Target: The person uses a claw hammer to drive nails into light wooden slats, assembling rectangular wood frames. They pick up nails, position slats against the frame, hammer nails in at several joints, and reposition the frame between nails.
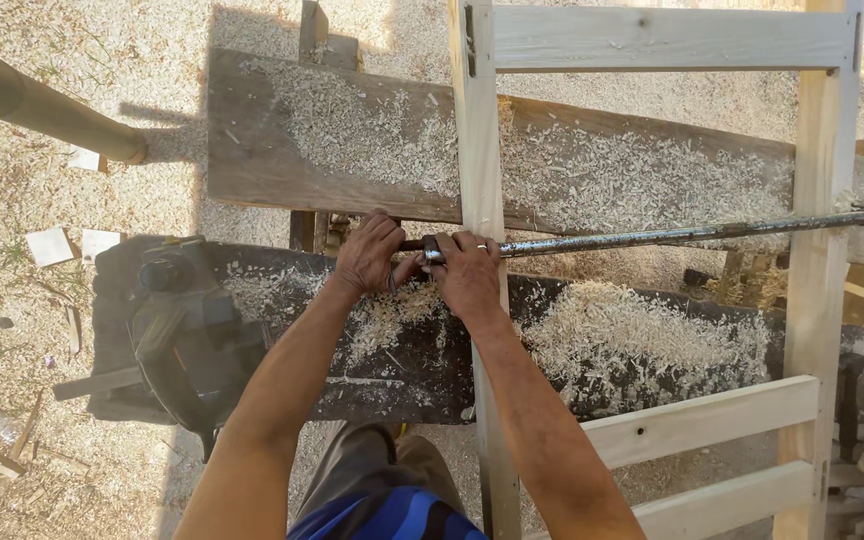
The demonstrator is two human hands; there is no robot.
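At six o'clock the person's blue shorts and both forearms rise into view. The left hand (370, 252) is curled shut around the near end of a long metal bar clamp (652, 236), fingers bunched over its head or screw; exactly which part it pinches I cannot tell. Touching it at three o'clock, the right hand (469, 275) presses down with fingers folded over the bar where it crosses the pale upright of a wooden frame (479, 150).

The bar runs from the hands toward three o'clock, across to the frame's far upright. It looks like rusty steel: heavy, rigid, rough enough to grip, best held at the head end with the long shaft supported. The frame seems light softwood, stiff but easily dented by clamp pressure.

Under the hands lies a dark workbench plank (422, 370) heaped with shavings. At nine o'clock sits a dark power planer (187, 330). Beyond, at twelve o'clock, another shaving-strewn plank (282, 150) lies over sawdust-covered ground.
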